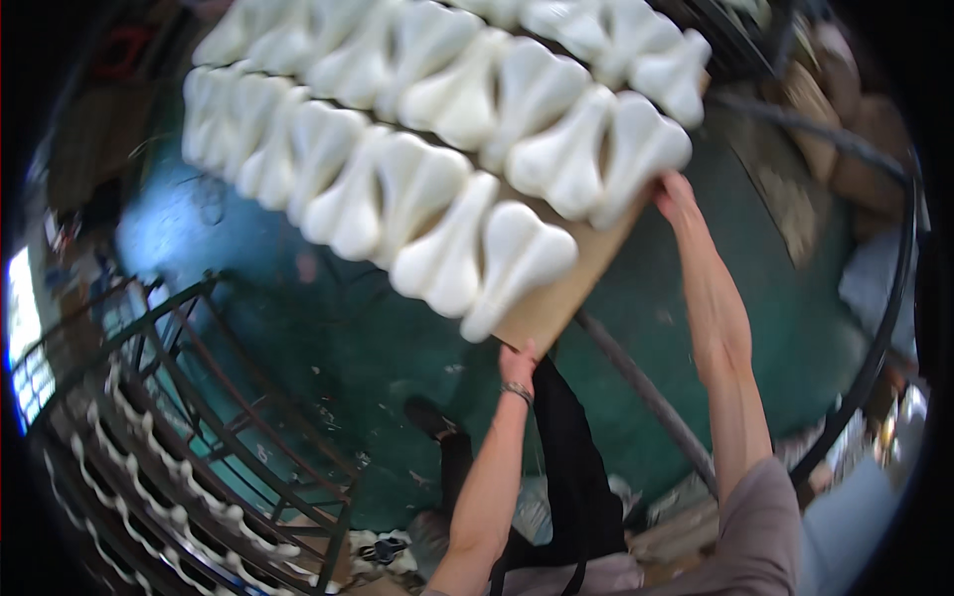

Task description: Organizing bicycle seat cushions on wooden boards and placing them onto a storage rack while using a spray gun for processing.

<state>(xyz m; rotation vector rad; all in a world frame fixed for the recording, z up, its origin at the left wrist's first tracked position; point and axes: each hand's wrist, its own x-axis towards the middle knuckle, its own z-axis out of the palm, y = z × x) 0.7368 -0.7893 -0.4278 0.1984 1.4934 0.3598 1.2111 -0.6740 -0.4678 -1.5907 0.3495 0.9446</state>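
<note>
Green floor (383, 402) spread out below, shiny from light on the left. At the far left, a bright patch near the dark rim was too glary to make out. Low on the left stood a dark metal rack (343, 512) with many bars, and pale wavy things (174, 512) sat in rows behind them. The rack took up the floor there, and the bottom edge cut it off.

Next came a flat brown board (566, 293), held up over the floor. Rows of shiny white plastic-looking pieces (432, 263), shaped like fat bones, lay on it, close together. They hid most of the board, and the top rows were cut off and blurry.

The left hand (518, 364), with a bracelet (517, 390) at its wrist, held the board's near corner. Its fingers went underneath, so I could not tell how far they were bent. A dark shoe (429, 417) showed nearby on the floor. A long grey pole (651, 402) slanted down to the right from behind the board.

The right hand (676, 195) gripped the board's right edge, fingers bent around it, their tips hidden. Farther right lay a flat brown sheet (785, 204), then a jumble too blurry to name.
</note>
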